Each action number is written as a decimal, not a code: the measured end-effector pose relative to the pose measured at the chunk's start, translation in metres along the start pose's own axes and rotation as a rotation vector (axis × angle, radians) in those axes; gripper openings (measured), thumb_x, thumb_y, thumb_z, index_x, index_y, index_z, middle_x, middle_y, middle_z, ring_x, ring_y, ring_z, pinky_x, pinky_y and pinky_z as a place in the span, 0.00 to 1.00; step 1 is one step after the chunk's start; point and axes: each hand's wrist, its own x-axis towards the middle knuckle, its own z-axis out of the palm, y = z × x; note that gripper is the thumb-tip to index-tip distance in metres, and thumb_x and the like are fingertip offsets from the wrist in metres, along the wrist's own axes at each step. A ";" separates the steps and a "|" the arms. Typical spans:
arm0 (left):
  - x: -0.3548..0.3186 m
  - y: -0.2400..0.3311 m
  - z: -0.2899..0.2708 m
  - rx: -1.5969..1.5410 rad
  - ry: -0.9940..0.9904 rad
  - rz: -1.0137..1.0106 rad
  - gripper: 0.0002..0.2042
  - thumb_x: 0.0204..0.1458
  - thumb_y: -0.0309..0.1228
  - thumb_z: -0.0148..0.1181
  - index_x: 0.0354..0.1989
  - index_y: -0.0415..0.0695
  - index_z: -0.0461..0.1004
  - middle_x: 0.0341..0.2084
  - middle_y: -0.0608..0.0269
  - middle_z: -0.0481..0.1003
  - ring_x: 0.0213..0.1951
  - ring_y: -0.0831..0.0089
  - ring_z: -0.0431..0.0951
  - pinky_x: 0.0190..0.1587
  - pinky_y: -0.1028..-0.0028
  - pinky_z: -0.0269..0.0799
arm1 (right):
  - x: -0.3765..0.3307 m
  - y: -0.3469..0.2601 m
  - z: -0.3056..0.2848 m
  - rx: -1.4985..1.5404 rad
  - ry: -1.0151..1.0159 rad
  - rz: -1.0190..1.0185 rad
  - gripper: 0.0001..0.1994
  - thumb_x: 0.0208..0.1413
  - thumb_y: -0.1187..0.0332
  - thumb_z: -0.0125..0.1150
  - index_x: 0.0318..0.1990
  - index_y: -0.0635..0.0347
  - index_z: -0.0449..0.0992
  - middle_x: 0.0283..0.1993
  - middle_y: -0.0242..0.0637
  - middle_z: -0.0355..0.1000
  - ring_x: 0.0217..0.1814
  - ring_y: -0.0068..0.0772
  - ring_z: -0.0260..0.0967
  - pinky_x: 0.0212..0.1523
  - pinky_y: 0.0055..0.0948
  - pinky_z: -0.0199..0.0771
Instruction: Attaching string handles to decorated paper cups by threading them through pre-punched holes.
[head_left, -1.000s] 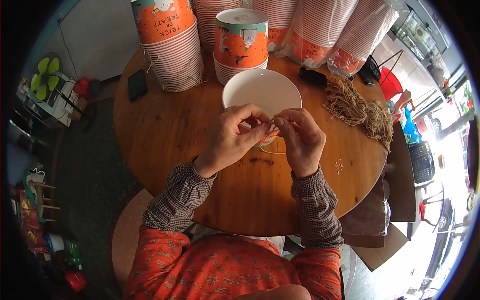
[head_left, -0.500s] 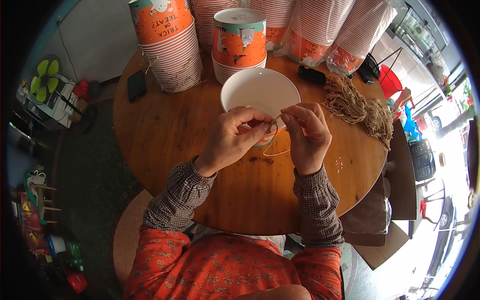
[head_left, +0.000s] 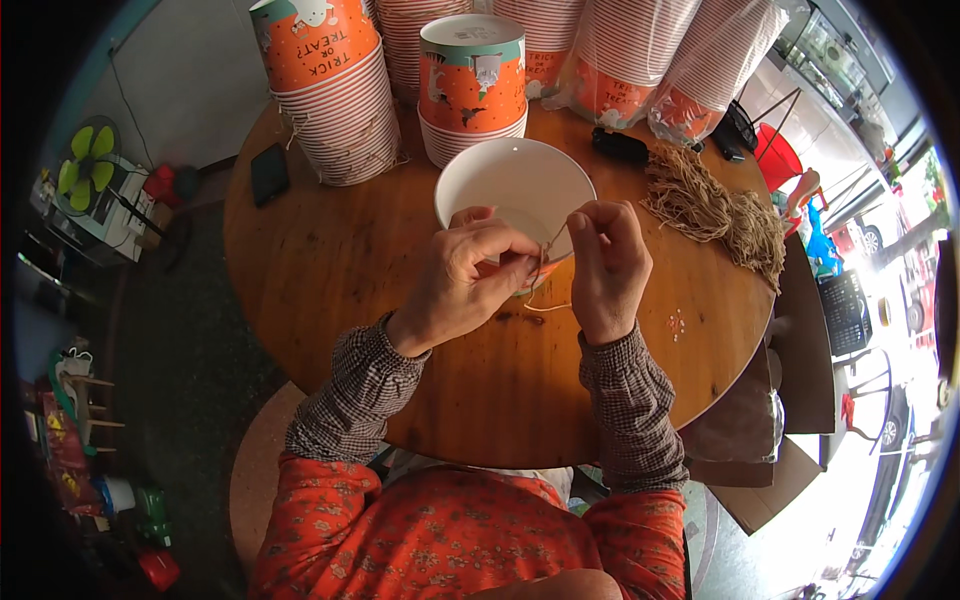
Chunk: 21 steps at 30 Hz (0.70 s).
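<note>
A white-lined paper bucket [head_left: 490,180] with an orange outside stands before me, its mouth tilted toward me. At its near rim my left hand [head_left: 462,278] is closed, pinching a piece of thin tan twine [head_left: 548,308]. My right hand [head_left: 612,268] is closed too, with thumb and forefinger on an end of the same twine, a short way to the right. The twine runs taut between the two hands, and a loose tail hangs below. My left fingers hide the spot where it meets the rim.
Behind stand stacks of orange-and-white buckets [head_left: 335,120], some in clear plastic [head_left: 625,60]. A bundle of tan twine lengths [head_left: 715,215] lies at the right, near a black object [head_left: 620,146]. A phone [head_left: 269,175] lies left. Small pale bits [head_left: 677,324] lie near the right edge.
My right hand has drawn slightly up and away from the left, lengthening the stretch of twine between them. My left hand stays at the rim. The whole view has shifted a little.
</note>
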 end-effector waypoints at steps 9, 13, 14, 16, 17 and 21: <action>0.000 -0.002 0.003 -0.259 0.249 -0.138 0.05 0.55 0.21 0.56 0.37 0.38 0.76 0.29 0.65 0.78 0.32 0.81 0.76 0.36 0.80 0.73 | -0.001 -0.024 -0.003 0.524 -0.364 0.468 0.13 0.64 0.69 0.53 0.51 0.66 0.63 0.38 0.40 0.75 0.20 0.19 0.68 0.18 0.16 0.67; -0.001 0.001 -0.001 -0.355 0.273 -0.266 0.04 0.55 0.22 0.56 0.37 0.36 0.76 0.30 0.67 0.78 0.32 0.84 0.75 0.36 0.81 0.73 | -0.004 -0.014 -0.002 0.457 -0.412 0.459 0.12 0.58 0.74 0.59 0.47 0.67 0.67 0.36 0.39 0.75 0.27 0.19 0.72 0.24 0.17 0.71; 0.000 -0.001 -0.002 -0.326 0.261 -0.260 0.04 0.55 0.22 0.57 0.37 0.36 0.76 0.30 0.68 0.77 0.32 0.84 0.75 0.36 0.81 0.73 | -0.005 -0.012 -0.002 0.404 -0.410 0.429 0.10 0.56 0.76 0.61 0.45 0.67 0.70 0.35 0.38 0.75 0.29 0.19 0.72 0.26 0.18 0.72; 0.001 -0.003 -0.003 -0.300 0.241 -0.232 0.04 0.54 0.22 0.57 0.37 0.37 0.76 0.29 0.68 0.77 0.31 0.84 0.74 0.36 0.80 0.72 | -0.004 -0.009 -0.003 0.271 -0.363 0.341 0.08 0.55 0.78 0.61 0.42 0.66 0.73 0.35 0.36 0.75 0.31 0.19 0.72 0.26 0.19 0.72; 0.002 -0.004 -0.003 -0.269 0.222 -0.203 0.04 0.53 0.22 0.58 0.37 0.38 0.77 0.27 0.67 0.77 0.31 0.83 0.74 0.36 0.79 0.72 | -0.004 -0.007 -0.002 0.142 -0.316 0.249 0.05 0.54 0.79 0.61 0.39 0.65 0.75 0.34 0.35 0.74 0.32 0.20 0.73 0.27 0.20 0.72; 0.002 -0.008 -0.004 -0.041 0.156 -0.081 0.06 0.50 0.21 0.60 0.36 0.41 0.78 0.24 0.67 0.75 0.28 0.78 0.74 0.39 0.76 0.70 | -0.002 -0.013 0.000 -0.056 -0.231 -0.052 0.05 0.52 0.80 0.61 0.36 0.62 0.77 0.35 0.35 0.73 0.32 0.24 0.73 0.28 0.23 0.73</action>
